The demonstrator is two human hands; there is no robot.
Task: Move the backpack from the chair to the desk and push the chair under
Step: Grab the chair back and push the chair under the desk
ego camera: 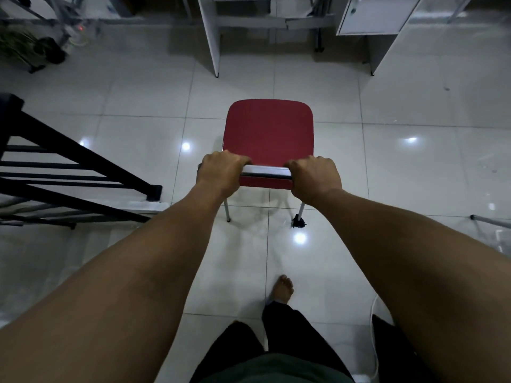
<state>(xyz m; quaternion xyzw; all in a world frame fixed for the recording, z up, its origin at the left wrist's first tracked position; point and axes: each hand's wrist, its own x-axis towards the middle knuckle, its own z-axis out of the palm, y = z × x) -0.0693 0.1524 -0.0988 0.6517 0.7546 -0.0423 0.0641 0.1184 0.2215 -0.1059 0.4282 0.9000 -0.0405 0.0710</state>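
Observation:
A red chair (268, 128) with metal legs stands on the tiled floor in the middle of the view, its seat bare. My left hand (219, 172) grips the left end of the chair's backrest top, and my right hand (315, 175) grips the right end. Both arms are stretched out in front of me. The white desk (213, 37) stands beyond the chair at the top, with only its side panels and underside frame showing. No backpack is in view.
A black metal railing (69, 172) runs along the left. A white cabinet (370, 15) stands at the top right. A potted plant (25, 42) sits at the top left. My bare foot (283, 291) is on the tiles behind the chair.

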